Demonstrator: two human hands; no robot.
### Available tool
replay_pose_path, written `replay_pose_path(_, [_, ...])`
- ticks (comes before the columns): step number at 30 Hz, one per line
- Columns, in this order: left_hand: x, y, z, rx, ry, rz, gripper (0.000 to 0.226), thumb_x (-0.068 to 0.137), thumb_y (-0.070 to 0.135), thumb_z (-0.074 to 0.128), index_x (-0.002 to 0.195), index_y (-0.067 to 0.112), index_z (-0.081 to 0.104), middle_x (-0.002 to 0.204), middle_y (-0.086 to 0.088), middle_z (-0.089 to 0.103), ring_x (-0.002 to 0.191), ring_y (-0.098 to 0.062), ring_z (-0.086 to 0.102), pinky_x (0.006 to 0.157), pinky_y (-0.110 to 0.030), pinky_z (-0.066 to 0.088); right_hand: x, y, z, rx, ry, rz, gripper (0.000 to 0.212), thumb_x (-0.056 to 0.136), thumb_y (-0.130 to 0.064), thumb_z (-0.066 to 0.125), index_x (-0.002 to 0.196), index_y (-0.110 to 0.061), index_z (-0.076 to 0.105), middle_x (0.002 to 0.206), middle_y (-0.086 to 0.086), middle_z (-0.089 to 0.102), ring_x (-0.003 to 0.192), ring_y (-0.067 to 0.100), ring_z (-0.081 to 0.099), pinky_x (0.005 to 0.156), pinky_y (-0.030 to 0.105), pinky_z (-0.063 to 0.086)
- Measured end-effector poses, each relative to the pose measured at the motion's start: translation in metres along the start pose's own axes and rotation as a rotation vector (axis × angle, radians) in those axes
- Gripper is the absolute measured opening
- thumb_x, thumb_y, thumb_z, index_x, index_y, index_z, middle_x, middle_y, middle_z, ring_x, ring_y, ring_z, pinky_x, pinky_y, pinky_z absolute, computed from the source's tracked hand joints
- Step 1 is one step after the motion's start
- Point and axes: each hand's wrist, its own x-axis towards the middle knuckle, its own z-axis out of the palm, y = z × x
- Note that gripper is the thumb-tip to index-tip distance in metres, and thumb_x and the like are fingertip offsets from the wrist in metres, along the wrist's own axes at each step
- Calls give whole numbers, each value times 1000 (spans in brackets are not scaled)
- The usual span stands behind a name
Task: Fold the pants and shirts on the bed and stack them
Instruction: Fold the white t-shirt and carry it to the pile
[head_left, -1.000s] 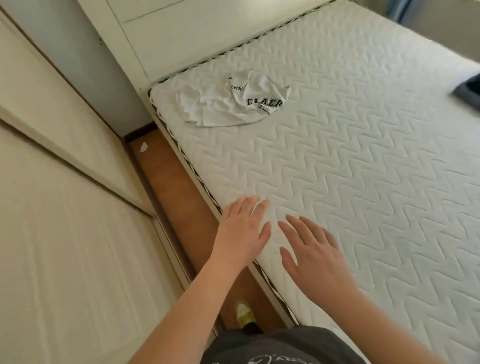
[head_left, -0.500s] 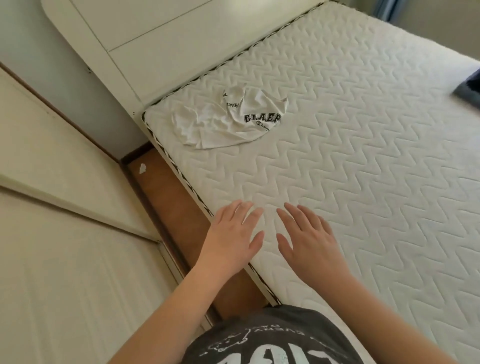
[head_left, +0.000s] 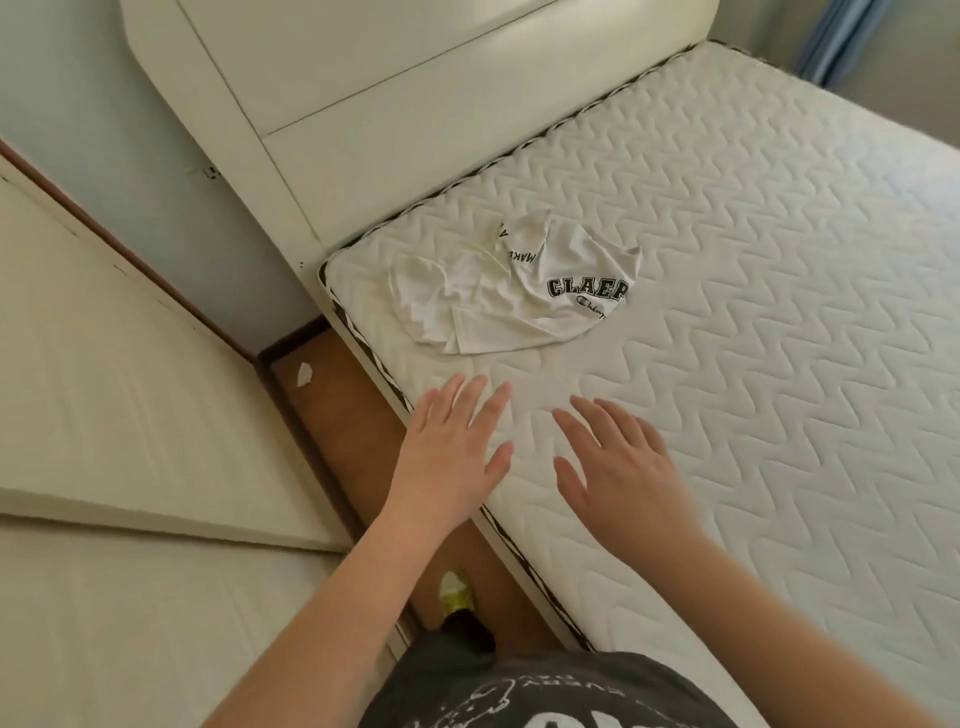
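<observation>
Crumpled white shirt (head_left: 511, 296) near mattress (head_left: 753, 312) corner, left hand (head_left: 449, 457) and right hand (head_left: 618, 470) outstretched, fingers spread, below shirt, holding nothing

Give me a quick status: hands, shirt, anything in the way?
Left hand and right hand open, empty, over the mattress. White shirt crumpled, unfolded, just beyond fingertips. Nothing between.
</observation>
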Motion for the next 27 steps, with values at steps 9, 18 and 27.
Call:
replay_pose_path(9, [96, -77, -11, 29, -37, 207, 63, 100, 53, 23, 157, 29, 12, 163, 0, 17, 152, -23, 5, 122, -40, 5, 73, -40, 4, -26, 29, 153, 50, 97, -41, 41, 141, -20, 51, 145, 3, 50, 135, 25, 46, 109, 43, 39])
replay_pose_path(18, [140, -95, -15, 17, -60, 245, 62, 101, 53, 23, 157, 34, 5, 164, 3, 11, 152, -20, 2, 122, -40, 3, 140, -17, -1, -1, 50, 169, 51, 95, -38, 52, 142, -18, 49, 147, 4, 48, 137, 25, 43, 110, 43, 34])
replay_pose_path(27, [187, -142, -6, 9, -31, 110, 61, 101, 47, 33, 157, 30, 16, 161, -2, 24, 150, -24, 14, 121, -39, 11, 231, -11, 20, 25, 77, 100, 51, 88, -34, 62, 135, -15, 56, 139, 7, 56, 128, 29, 52, 104, 45, 41])
